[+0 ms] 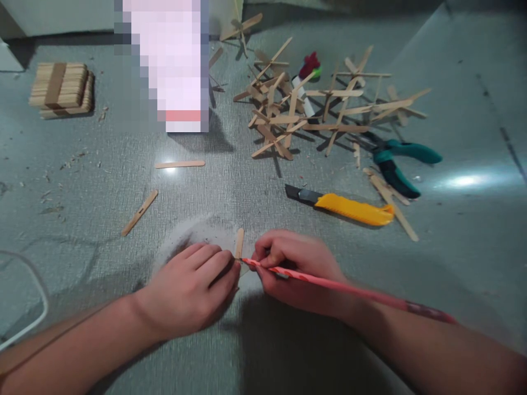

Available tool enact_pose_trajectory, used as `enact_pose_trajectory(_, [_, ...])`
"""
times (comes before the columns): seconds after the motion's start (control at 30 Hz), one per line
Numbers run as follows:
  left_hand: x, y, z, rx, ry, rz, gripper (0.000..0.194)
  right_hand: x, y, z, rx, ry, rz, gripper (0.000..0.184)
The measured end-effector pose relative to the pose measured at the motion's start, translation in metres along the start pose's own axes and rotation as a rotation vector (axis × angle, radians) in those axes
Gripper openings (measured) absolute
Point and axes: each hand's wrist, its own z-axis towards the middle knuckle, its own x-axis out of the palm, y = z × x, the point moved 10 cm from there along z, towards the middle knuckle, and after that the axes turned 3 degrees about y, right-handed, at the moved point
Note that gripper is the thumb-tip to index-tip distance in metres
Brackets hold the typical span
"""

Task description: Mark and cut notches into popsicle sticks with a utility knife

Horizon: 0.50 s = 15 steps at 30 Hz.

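Left hand (193,288) is pinching a stick (240,241), steadying it I guess; my right hand (298,269) is gripping a pencil (329,283) low.

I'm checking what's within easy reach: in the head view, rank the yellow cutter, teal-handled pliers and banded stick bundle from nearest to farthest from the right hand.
1. Yellow cutter: just beyond the right hand, to its right.
2. Teal-handled pliers: farther out, also right.
3. Banded stick bundle: far left, toward the back.

Left hand (187,288) and left forearm (86,343), lower left of frame, were bare. Right hand (302,269) and right forearm (432,351), lower right, were also bare.
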Motion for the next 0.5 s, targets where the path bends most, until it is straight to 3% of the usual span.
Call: enact_pose_trajectory(0.5, [0.002, 0.0009, 0.0008, -0.017, 0.025, -0.013, 0.015, -0.0004, 0.0029, 0.0028, -0.008, 0.002, -0.027, 0.027])
